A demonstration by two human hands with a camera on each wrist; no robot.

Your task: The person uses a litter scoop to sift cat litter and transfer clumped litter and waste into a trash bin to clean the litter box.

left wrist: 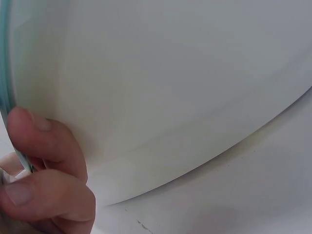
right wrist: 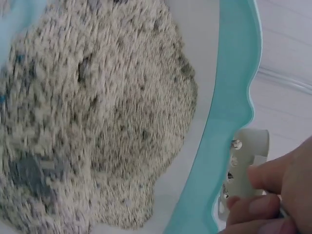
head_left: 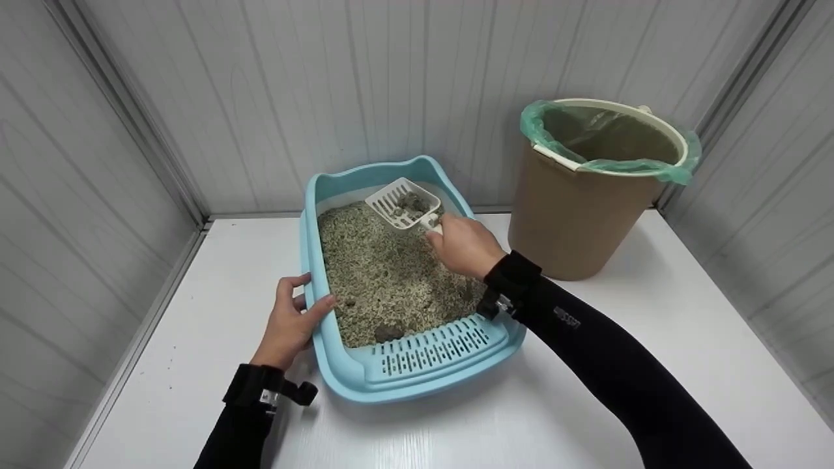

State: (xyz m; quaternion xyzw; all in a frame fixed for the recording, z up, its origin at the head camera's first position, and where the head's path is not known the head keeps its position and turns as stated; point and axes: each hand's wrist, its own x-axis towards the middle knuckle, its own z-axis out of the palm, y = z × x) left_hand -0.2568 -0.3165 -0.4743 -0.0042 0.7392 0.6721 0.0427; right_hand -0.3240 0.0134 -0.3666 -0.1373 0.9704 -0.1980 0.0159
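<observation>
1. Currently, the right hand [head_left: 468, 244] grips the handle of a white slotted scoop [head_left: 389, 198]; its fingers are curled round the handle, with the thumb extended along it.
2. Position of scoop: over the far part of a light-blue tray [head_left: 417, 388], right of the tray's centre line, its head directed toward the far left. Clearance above the contents cannot be determined.
3. Scoop load: greyish-brown clumps [head_left: 412, 204], gathered on the side of the head nearer the handle.
4. The left hand [head_left: 293, 319] holds the tray's left rim. The thumb lies over the rim; the other fingers are bent against the outer side, so the gap between thumb and fingers is only partly closed, with the rim in it.
5. Tray contents: granular litter [head_left: 391, 273], uneven in level. One dark clump [head_left: 389, 333] lies at the near edge of the litter, beside the slotted panel [head_left: 433, 348] at the tray's near end.
6. Bin: a brown bin [head_left: 573, 221] stands upright to the far right of the tray, apart from it. A green liner [head_left: 681, 170] is folded over its rim.
7. Support: tray and bin stand on a white table [head_left: 195, 326], near a light grey panelled wall [head_left: 391, 78].
</observation>
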